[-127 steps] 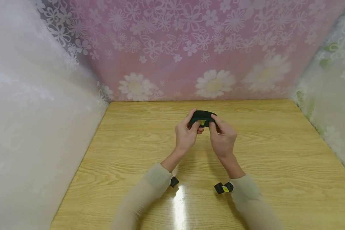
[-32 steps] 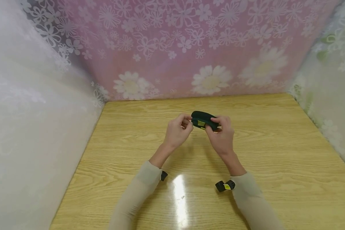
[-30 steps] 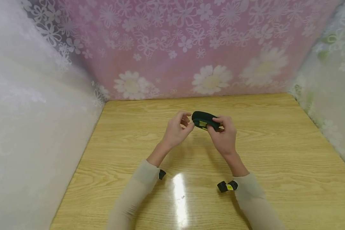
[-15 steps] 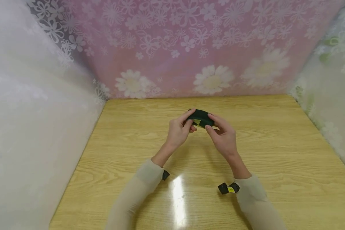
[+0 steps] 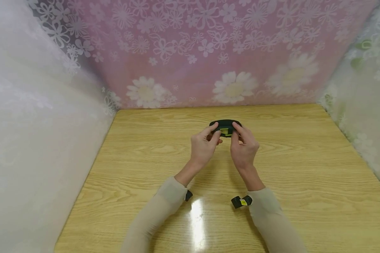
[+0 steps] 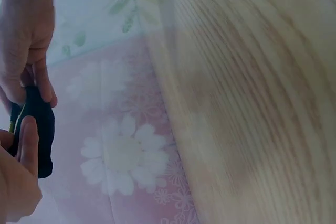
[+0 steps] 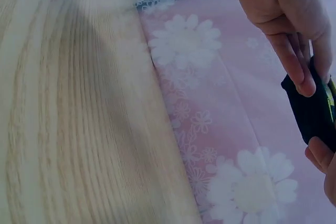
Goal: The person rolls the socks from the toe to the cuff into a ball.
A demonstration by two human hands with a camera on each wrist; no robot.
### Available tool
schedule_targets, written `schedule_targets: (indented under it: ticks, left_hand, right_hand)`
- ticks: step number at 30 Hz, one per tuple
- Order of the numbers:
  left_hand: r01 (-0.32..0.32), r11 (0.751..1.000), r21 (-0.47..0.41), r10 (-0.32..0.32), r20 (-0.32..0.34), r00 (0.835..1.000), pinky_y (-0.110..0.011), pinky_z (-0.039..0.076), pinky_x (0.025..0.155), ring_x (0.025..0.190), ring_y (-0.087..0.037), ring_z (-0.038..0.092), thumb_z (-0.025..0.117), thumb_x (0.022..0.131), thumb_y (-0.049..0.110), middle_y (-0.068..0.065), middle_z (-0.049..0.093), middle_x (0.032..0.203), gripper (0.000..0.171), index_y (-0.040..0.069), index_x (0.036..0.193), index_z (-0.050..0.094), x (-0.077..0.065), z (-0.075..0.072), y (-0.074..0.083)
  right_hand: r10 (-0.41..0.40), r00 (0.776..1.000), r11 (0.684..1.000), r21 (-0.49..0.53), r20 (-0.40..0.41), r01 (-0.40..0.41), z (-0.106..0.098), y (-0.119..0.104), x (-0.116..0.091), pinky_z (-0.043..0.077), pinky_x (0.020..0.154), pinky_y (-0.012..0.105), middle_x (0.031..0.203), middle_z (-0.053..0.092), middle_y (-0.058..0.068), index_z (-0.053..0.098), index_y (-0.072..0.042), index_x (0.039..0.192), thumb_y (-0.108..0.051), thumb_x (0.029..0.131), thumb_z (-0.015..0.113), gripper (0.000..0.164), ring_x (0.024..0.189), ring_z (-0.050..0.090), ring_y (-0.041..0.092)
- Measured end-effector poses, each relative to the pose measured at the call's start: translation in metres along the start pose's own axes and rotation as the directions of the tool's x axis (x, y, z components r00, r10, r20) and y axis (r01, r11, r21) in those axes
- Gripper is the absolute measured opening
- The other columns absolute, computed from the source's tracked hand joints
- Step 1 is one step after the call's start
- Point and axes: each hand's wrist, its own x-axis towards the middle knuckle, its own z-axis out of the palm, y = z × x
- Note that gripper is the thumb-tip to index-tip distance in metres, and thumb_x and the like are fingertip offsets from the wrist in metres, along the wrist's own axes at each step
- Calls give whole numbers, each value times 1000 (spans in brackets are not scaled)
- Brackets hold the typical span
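Note:
A dark, rounded oblong item with a yellow-green patch on its near side (image 5: 227, 124) is held level above the far middle of the table; its kind cannot be told. My left hand (image 5: 202, 149) pinches its left end between thumb and fingers. At the opposite end, my right hand (image 5: 244, 150) grips it the same way, thumb on the near side. Both wrist views show the dark item between the two hands, in the left one at the left edge (image 6: 43, 129) and in the right one at the right edge (image 7: 310, 111). Fingertips behind it are partly hidden.
A wood-grain table (image 5: 139, 158) lies under my hands. Behind it stands a pink flowered backdrop (image 5: 187, 80), with pale sheets at left (image 5: 44, 133) and right (image 5: 364, 116). Small black devices sit at the left wrist (image 5: 188, 195) and right wrist (image 5: 239, 202).
One second ago my left fingers were loosened at the item's left end; now they pinch it. Since half a second ago the item has levelled and shifted slightly right, its yellow patch more exposed.

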Motion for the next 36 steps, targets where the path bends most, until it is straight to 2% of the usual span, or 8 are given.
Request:
schedule_targets:
  ticks: [4, 10, 12, 16, 20, 23, 29, 36]
  left_hand:
    - [197, 970, -146, -195, 27, 980, -28, 59, 62, 68, -20, 73, 60, 98, 6, -13, 71, 78, 31, 6, 128, 67, 2, -1, 1]
    - [367, 874, -317, -417, -105, 903, -26, 55, 51, 52, -18, 64, 62, 89, -3, -15, 66, 66, 17, -2, 101, 74, 11, 5, -5]
    - [350, 903, -250, -389, -129, 912, -24, 52, 47, 50, -21, 63, 61, 88, -5, -15, 66, 66, 14, -4, 96, 72, 11, 7, -9]
    - [246, 969, -9, -246, -77, 966, -21, 50, 47, 52, -20, 63, 61, 89, -5, -14, 69, 70, 8, -4, 95, 67, 5, 4, -12]
    - [133, 976, 171, -141, 33, 989, -18, 50, 52, 57, -11, 62, 62, 91, 0, -9, 68, 74, 4, 1, 95, 61, -2, -5, -11]
    - [134, 980, 147, -153, 128, 980, -20, 51, 56, 65, -13, 62, 62, 93, 3, -7, 65, 80, 8, 4, 101, 59, -4, -11, -10]
    - [323, 942, -93, -301, 191, 934, -40, 59, 63, 73, -20, 61, 61, 97, 7, -13, 58, 87, 14, 3, 107, 53, -3, -15, -7]
    - [184, 982, 43, -189, 147, 971, -24, 56, 60, 74, -24, 64, 63, 97, 8, -11, 61, 83, 7, 3, 98, 58, 0, -15, -15]
  right_hand:
    - [-16, 999, 1000, 6, -36, 16, 0, 1, 1, 46, 73, 5, 106, 72, 24, 75, 5, 105, 15, 89, 58, 25, 73, 68, 37]
    - [-95, 995, 993, -70, 23, 97, 3, 6, -6, 49, 74, 11, 107, 71, 24, 76, 3, 102, 12, 88, 60, 23, 82, 70, 37]
    - [-116, 993, 989, -89, 38, 119, 4, 8, -10, 50, 74, 12, 107, 70, 25, 76, 3, 102, 12, 88, 61, 23, 82, 71, 36]
    - [-104, 995, 993, -60, 11, 104, 2, 9, -13, 48, 75, 9, 108, 70, 24, 76, 3, 101, 15, 87, 61, 24, 76, 70, 35]
    - [-39, 999, 999, 5, -15, 40, 0, 7, -12, 46, 76, 6, 108, 71, 23, 76, 4, 100, 15, 88, 60, 24, 77, 69, 35]
    - [-6, 999, 999, 44, -40, 7, -2, 6, -10, 48, 74, 6, 106, 72, 23, 77, 6, 98, 17, 86, 59, 24, 80, 70, 37]
    - [-79, 995, 997, 19, -54, 80, -3, 5, -10, 48, 77, 8, 105, 71, 26, 77, 5, 94, 21, 81, 63, 25, 79, 70, 40]
    - [-86, 996, 995, 49, -4, 86, -9, 5, -11, 48, 78, 7, 106, 70, 26, 77, 5, 97, 22, 81, 62, 27, 83, 71, 39]
